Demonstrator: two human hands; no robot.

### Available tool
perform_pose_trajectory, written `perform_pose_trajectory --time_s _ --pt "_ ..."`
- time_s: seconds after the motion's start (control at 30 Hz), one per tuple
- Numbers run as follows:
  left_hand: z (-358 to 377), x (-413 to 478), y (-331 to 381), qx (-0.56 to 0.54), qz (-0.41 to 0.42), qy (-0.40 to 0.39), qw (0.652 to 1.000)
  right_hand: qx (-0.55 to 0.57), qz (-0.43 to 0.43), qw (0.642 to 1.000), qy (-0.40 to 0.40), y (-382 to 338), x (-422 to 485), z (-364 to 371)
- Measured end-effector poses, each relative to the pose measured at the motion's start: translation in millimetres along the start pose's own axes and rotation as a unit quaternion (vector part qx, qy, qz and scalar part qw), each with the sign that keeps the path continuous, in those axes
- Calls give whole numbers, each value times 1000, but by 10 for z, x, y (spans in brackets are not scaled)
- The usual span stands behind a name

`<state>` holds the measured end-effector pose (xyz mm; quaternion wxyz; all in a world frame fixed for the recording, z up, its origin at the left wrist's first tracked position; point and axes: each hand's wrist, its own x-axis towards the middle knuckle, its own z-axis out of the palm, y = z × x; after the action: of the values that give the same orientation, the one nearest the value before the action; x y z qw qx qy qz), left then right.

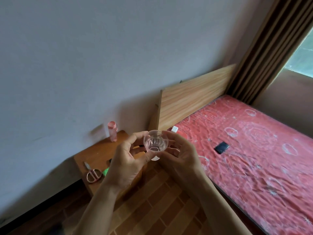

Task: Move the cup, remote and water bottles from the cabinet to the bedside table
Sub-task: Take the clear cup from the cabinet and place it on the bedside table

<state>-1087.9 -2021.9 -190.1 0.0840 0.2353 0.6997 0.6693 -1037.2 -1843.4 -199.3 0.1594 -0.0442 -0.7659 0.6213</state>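
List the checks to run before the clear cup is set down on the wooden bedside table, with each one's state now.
1. Grip: left hand and right hand both hold the clear round ribbed cup by its sides: ok.
2. Cup level: its mouth faces the camera, tilt unclear: cannot tell.
3. Landing spot: bare wood shows in the middle of the brown wooden bedside table: ok.
4. Pink translucent water bottle stands upright at the table's back edge, apart from the hands: ok.
5. Front edge free of hazards: rose-handled metal scissors lie there, near the left wrist: not ok.
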Motion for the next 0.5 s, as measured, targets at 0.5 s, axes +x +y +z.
perform_pose_trajectory --time_s 0.5 --pt "-180 1943 -1159 55 -58 38 996 14 43 995 -92 1207 2149 18"
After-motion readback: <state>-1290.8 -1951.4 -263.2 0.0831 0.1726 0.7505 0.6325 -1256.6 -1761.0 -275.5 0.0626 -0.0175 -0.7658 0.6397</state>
